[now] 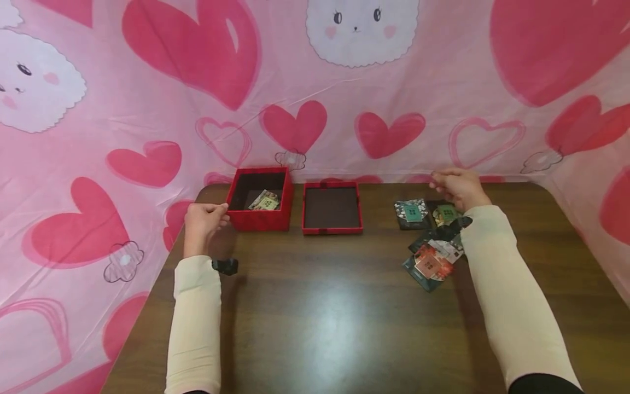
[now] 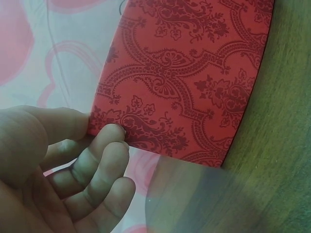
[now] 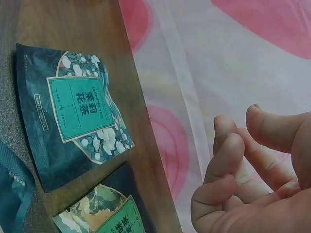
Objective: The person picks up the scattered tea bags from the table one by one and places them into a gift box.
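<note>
Head view: a brown wooden counter point(image 1: 315, 328) carries an open red box point(image 1: 261, 220), with a shallow red lid point(image 1: 332, 231) just right of it. The right grip point(image 1: 459, 189), loosely curled with nothing in it, hangs near several tea packets point(image 1: 428, 266) on the counter; the left grip point(image 1: 204, 220) pinches the box's near left corner. Inside the box lies a small packet point(image 1: 266, 202).

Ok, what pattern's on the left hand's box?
The red box has dark floral scrollwork, clearest in the left wrist view.
</note>
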`<state>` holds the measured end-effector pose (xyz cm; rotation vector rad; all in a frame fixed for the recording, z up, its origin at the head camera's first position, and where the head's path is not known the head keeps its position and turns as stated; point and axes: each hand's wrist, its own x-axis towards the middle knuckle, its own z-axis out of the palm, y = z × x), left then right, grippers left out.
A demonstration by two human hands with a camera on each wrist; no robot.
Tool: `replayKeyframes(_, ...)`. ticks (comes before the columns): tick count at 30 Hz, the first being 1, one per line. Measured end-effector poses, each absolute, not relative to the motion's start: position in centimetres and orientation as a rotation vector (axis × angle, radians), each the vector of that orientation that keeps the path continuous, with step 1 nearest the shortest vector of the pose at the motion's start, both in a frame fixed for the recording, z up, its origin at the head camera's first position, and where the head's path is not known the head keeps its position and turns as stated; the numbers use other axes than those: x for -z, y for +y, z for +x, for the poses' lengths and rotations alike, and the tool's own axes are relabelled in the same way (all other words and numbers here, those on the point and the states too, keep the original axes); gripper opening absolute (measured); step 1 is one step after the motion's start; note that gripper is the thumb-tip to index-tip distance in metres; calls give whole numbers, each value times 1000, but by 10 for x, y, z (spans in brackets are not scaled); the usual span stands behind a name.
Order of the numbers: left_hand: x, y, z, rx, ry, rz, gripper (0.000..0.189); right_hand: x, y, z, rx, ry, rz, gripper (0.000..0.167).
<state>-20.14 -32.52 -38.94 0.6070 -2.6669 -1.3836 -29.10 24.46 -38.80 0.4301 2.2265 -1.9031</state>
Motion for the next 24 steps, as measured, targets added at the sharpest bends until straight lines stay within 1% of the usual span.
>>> replayKeyframes(5,391,-326,-201,1389,-2672,617,40,394,242,-292,1857,2265,381,34)
replayKeyframes(10,392,-326,-202,1381,-2663,609,39,407,243,-292,1843,2264,347,27)
replayKeyframes(12,391,-326,-203,1382,-2660,601,39,413,244,-292,1820,2294,345,27)
replayKeyframes(17,390,-325,-202,1369,-2658,601,38,430,243,-296,1713,2405,337,35)
replayKeyframes(24,387,-326,-203,1351,-2696,598,39,439,239,-298,1614,2505,346,33)
